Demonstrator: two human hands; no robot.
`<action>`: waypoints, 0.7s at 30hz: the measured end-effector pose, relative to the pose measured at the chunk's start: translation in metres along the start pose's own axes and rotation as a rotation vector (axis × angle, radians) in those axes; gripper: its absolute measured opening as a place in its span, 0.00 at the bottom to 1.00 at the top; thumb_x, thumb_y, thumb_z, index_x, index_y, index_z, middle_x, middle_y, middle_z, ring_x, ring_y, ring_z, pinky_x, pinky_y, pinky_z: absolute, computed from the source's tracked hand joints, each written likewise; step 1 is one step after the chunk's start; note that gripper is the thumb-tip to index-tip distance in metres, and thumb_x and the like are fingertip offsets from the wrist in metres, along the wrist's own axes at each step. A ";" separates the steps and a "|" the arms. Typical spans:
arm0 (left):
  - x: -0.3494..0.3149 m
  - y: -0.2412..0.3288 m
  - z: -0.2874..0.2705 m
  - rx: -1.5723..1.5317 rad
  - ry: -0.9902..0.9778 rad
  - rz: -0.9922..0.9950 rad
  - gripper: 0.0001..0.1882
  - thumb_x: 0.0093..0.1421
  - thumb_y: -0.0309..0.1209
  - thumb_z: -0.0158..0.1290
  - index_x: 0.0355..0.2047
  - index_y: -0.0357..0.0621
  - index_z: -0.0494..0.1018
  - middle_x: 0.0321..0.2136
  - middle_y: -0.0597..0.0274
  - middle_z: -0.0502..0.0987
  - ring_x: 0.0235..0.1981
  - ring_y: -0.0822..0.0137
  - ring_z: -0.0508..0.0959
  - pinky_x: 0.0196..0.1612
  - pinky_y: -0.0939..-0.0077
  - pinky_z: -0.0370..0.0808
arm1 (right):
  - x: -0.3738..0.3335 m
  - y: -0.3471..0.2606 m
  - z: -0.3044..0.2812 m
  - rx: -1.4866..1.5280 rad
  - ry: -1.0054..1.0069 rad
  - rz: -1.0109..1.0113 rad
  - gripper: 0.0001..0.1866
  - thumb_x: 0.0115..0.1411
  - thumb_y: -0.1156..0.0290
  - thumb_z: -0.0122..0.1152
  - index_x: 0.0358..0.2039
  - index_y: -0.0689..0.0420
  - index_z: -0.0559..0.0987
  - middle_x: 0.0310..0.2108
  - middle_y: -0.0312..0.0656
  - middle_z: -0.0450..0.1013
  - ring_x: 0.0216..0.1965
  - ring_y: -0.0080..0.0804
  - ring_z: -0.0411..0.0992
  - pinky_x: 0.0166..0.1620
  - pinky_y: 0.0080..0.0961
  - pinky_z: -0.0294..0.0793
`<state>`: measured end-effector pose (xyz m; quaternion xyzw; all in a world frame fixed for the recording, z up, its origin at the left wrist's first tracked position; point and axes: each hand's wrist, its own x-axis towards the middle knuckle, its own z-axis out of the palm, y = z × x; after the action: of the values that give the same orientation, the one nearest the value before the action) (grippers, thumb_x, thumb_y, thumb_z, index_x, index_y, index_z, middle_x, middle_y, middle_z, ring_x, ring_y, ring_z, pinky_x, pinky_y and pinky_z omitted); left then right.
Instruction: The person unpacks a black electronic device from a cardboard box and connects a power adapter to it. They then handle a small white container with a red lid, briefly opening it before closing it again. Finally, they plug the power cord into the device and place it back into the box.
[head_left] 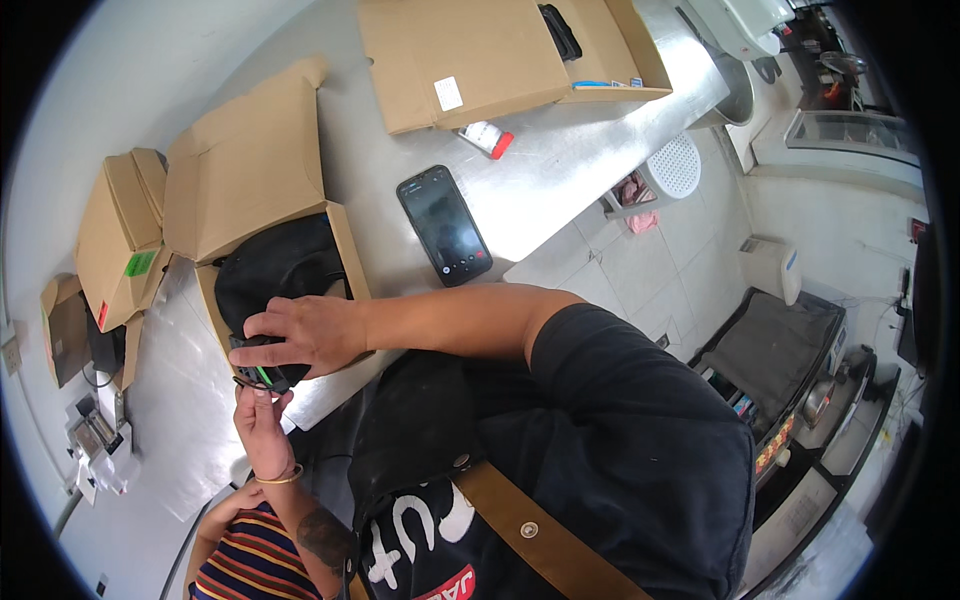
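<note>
A small black object with a green strip (pixel 264 377) is between my two hands at the near edge of an open cardboard box (pixel 355 262). My right hand (pixel 300 335) reaches across from the right and curls over its top, fingers bent. From below, my left hand (pixel 262 425) pinches a thin black cord or loop (pixel 250 384) at its lower side. The object's exact kind cannot be made out, as my fingers cover much of it. Bunched black fabric (pixel 285 265) fills the box just beyond my right hand.
A phone (pixel 445 225) lies on the metal table (pixel 350 165), near a white container with a red lid (pixel 488 139). Another open cardboard box (pixel 480 60) stands at the far side; more boxes (pixel 125 240) are at left. A person in a striped shirt (pixel 255 560) is close at lower left.
</note>
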<state>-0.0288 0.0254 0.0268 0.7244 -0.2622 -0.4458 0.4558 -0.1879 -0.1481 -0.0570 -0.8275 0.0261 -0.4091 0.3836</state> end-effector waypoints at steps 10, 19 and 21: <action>-0.016 -0.017 0.003 0.141 0.069 0.136 0.08 0.78 0.30 0.48 0.44 0.40 0.74 0.41 0.65 0.78 0.40 0.75 0.78 0.48 0.70 0.82 | -0.014 -0.013 0.001 -0.026 0.013 0.083 0.52 0.48 0.67 0.77 0.74 0.45 0.63 0.52 0.43 0.67 0.45 0.45 0.69 0.50 0.42 0.75; -0.025 -0.004 0.037 0.127 0.338 0.068 0.03 0.74 0.24 0.54 0.44 0.37 0.73 0.35 0.65 0.76 0.33 0.75 0.77 0.37 0.79 0.78 | -0.024 -0.014 -0.002 -0.056 -0.050 0.054 0.49 0.46 0.64 0.79 0.69 0.52 0.67 0.54 0.50 0.67 0.48 0.50 0.71 0.53 0.44 0.73; -0.028 -0.013 0.038 0.104 0.338 0.172 0.04 0.73 0.20 0.51 0.45 0.37 0.70 0.37 0.64 0.74 0.36 0.74 0.76 0.44 0.77 0.77 | -0.025 -0.017 -0.019 0.016 -0.102 0.066 0.48 0.46 0.63 0.79 0.68 0.53 0.67 0.54 0.50 0.67 0.49 0.51 0.71 0.54 0.45 0.73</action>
<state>-0.0760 0.0365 0.0198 0.7863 -0.2657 -0.2632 0.4919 -0.2226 -0.1386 -0.0553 -0.8431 0.0305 -0.3535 0.4041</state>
